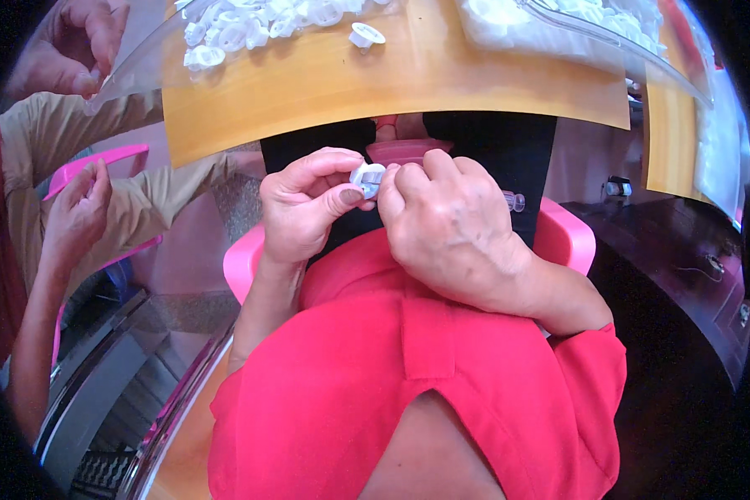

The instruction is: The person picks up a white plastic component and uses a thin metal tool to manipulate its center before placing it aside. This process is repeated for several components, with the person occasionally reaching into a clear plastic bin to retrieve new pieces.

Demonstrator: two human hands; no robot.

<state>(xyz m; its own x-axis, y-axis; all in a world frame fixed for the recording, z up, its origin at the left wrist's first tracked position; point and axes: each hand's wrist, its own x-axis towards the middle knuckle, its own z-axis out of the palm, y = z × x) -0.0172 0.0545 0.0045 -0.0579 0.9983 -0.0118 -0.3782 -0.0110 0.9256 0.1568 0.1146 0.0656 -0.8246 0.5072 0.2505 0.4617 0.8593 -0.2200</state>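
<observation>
My left hand (308,196) pinches a small white plastic part (367,177) between thumb and fingers, above my lap. A greyish piece shows on its face. Against its right side rests my right hand (450,217), back upward and fingers curled closed. From behind the right hand pokes the clear, rounded end of a tool handle (515,201). The tool's tip is hidden by the fingers, so I cannot tell its exact kind. On the wooden table ahead lies a single white flanged plastic part (366,35), apart from a pile of similar white parts (258,21).
The wooden tabletop (392,79) ends just beyond my hands. Clear plastic sheeting (542,42) with more white parts lies at the far right. A pink chair (568,237) is under me. At the left, another person's hands (79,204) are raised beside a pink chair.
</observation>
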